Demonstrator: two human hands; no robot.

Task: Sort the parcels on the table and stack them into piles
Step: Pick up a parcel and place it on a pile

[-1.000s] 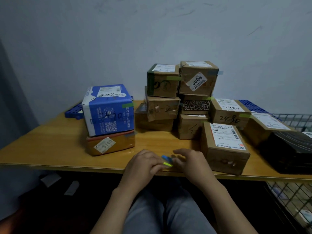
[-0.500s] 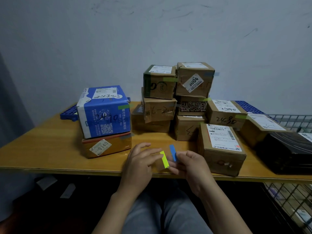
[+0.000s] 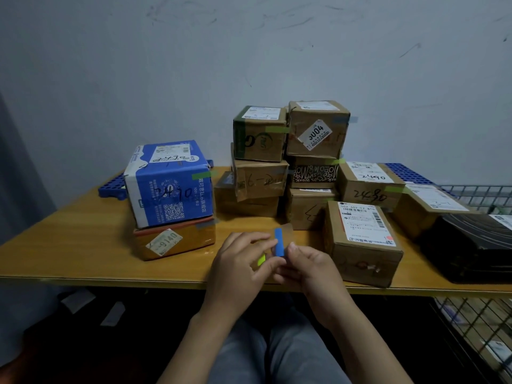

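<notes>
Just left of the labelled parcel [image 3: 363,242], a yellow-green strip [image 3: 261,259] is pinched in the left grip [image 3: 243,266], a blue strip [image 3: 278,242] in the right grip [image 3: 314,268].

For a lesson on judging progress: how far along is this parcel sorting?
Done: the blue box sits on the orange box, and two brown stacks stand mid-table. In hand: no parcel; the left hand pinches a green tab, the right hand a blue tab. Left: the front box and black parcel lie unstacked.
</notes>
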